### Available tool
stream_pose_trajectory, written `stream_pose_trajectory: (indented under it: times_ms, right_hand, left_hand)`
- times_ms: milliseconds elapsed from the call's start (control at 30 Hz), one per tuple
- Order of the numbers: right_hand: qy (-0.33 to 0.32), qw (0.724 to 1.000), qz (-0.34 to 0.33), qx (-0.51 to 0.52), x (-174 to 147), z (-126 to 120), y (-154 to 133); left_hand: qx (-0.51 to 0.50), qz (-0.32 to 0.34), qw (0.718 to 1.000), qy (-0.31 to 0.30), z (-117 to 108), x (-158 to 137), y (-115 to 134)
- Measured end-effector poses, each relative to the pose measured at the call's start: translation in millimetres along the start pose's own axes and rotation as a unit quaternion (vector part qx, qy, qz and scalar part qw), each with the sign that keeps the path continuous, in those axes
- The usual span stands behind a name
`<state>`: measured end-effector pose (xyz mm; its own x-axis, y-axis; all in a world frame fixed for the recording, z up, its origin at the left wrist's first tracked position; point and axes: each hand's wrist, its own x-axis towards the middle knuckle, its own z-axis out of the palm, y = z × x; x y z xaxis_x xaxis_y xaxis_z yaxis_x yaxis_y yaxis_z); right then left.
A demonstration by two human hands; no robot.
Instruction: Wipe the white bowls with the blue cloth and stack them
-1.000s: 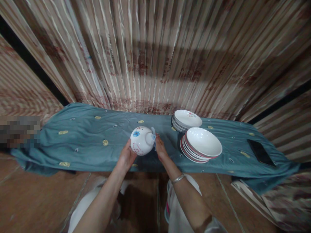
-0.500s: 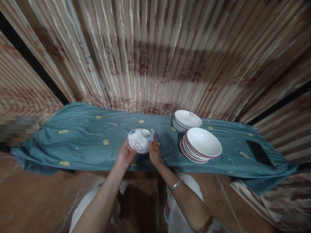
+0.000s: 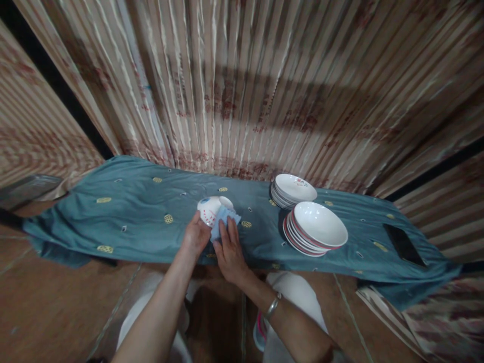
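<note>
A small white bowl (image 3: 206,206) with blue and red markings is tilted, its outer side and foot ring facing up, over the middle of the table. My left hand (image 3: 195,237) grips the bowl at its left and lower edge, the thumb on the outside and the other fingers mostly hidden. Against the bowl's right side, my right hand (image 3: 231,256) presses a light blue cloth (image 3: 219,216) with its fingers laid over it. The cloth hides the right part of the bowl and some of its foot ring.
To the right stand a stack of red-rimmed white bowls (image 3: 320,224) and, behind it, a stack of white plates (image 3: 295,187). A dark phone (image 3: 404,244) lies near the right end of the table (image 3: 143,222), which has a teal cloth. A pleated curtain (image 3: 242,91) hangs behind.
My right hand has drawn nearer and spread the cloth over the bowl's front right side, covering more of it. My left hand keeps its grip. The view has shifted slightly.
</note>
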<state>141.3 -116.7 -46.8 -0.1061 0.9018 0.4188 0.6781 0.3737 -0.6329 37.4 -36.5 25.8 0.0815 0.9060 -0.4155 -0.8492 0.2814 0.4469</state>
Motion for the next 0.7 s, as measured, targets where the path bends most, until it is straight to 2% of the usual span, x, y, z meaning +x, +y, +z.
stream_pose_trajectory:
  times_ms: [133, 300, 467, 700]
  right_hand:
    - [-0.011, 0.994, -0.073, -0.079, 6, -8, -5]
    - [-0.020, 0.984, -0.101, -0.145, 20, -19, -9]
    - [-0.014, 0.977, -0.118, -0.175, 36, -26, -12]
    - [0.018, 0.981, -0.085, -0.176, 57, -35, -16]
  left_hand:
    - [0.015, -0.006, 1.000, -0.013, -2, -5, -2]
    - [0.054, -0.009, 0.998, 0.002, 0, -13, -5]
    - [0.056, 0.027, 0.997, 0.035, 1, -16, -12]
    - [0.078, 0.060, 0.994, -0.046, -6, -14, -22]
